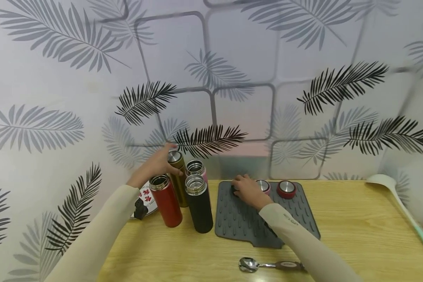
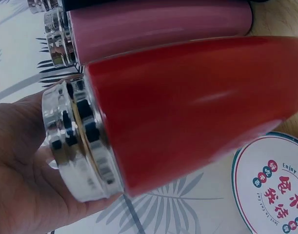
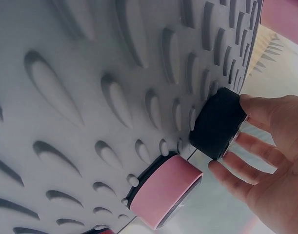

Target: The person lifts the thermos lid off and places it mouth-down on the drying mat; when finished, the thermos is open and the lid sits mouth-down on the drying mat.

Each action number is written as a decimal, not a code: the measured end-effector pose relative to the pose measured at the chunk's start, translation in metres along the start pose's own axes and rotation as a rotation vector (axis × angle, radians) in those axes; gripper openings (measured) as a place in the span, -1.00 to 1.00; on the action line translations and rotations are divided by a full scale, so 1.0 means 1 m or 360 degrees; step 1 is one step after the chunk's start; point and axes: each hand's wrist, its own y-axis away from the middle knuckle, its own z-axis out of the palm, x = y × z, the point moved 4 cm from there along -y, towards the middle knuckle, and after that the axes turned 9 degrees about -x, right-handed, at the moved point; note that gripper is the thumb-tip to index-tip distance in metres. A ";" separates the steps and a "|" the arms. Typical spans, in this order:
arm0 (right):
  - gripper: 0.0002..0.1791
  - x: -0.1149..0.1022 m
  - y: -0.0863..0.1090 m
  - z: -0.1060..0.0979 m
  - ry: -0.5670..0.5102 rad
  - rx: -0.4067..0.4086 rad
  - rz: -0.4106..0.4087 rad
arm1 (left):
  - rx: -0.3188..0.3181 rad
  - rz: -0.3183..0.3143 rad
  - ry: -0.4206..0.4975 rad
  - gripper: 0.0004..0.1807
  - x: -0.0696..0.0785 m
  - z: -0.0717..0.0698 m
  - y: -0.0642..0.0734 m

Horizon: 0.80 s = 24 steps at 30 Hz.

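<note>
My left hand [image 1: 159, 161] has its thumb and fingers round the upper part of a gold thermos flask [image 1: 179, 182] that still wears its steel-topped lid. Three lidless flasks stand nearby: red [image 1: 167, 203], black [image 1: 200, 207] and pink [image 1: 206, 176]. The red flask [image 2: 188, 107] hides much of the left hand [image 2: 27, 165] and the gold flask in the left wrist view. Over at the grey ridged mat [image 1: 234, 219], my right hand [image 1: 249, 190] pinches a black lid [image 3: 218, 122] at the back left corner. Beside it on the mat lie a pink lid [image 3: 166, 190] and a red lid [image 1: 286, 189].
Behind the red flask is a printed white plate [image 1: 149, 199] with a dark lump [image 1: 140, 209] at its edge. In front of the mat lies a metal spoon [image 1: 248, 264]. A ladle [image 1: 384, 181] with a green handle leans at the far right. Patterned cloth [image 1: 239, 113] backs the table.
</note>
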 end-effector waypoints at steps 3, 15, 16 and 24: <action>-0.65 -0.002 -0.002 0.001 -0.0007 -0.0016 0.0007 | -0.0030 -0.0003 -0.0027 0.09 -0.001 0.000 -0.003; -0.69 -0.008 -0.004 0.000 0.0120 -0.0036 0.0057 | -0.0101 0.0074 0.0237 0.04 -0.016 0.000 -0.007; -0.69 -0.007 -0.004 -0.001 0.0111 -0.0037 0.0060 | -0.0098 0.0070 0.0247 0.01 -0.016 0.000 -0.008; -0.68 -0.007 -0.001 -0.003 0.0059 -0.0039 0.0043 | 0.0023 0.0042 0.0206 -0.16 -0.018 -0.001 -0.010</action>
